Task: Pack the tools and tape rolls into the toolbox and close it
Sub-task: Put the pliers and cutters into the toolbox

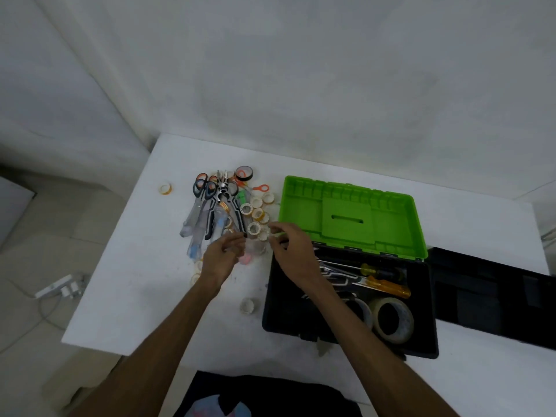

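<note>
a white rectangular table (126, 296) is seen in the middle of the frame. at the right of centre a black plastic toolbox (276, 311) stands open, and its bright green lid (352, 216) is tilted back toward the upper part of the frame. inside the toolbox two screwdrivers with yellow and orange transparent handles (388, 285) are laid, and below them two large rolls of clear packing tape (392, 320) are placed side by side.

left of the toolbox a heap of tools (210, 206) is seen: scissors with black and orange handles, pliers with dark grips, and items in clear covers. just beside the heap, many small rolls of pale tape (257, 213) are scattered. one small roll (165, 188) is lying apart at the upper left of the table, and another one (247, 305) is near the lower left corner of the toolbox.

the left hand (221, 255) is held over the lower end of the heap with fingers loosely curled; whether something is gripped cannot be told. the right hand (290, 249) is beside it, and a thin green stick-like item (278, 234) is pinched between its fingertips.

a black flat tray (496, 296) is lying at the right of the toolbox.
</note>
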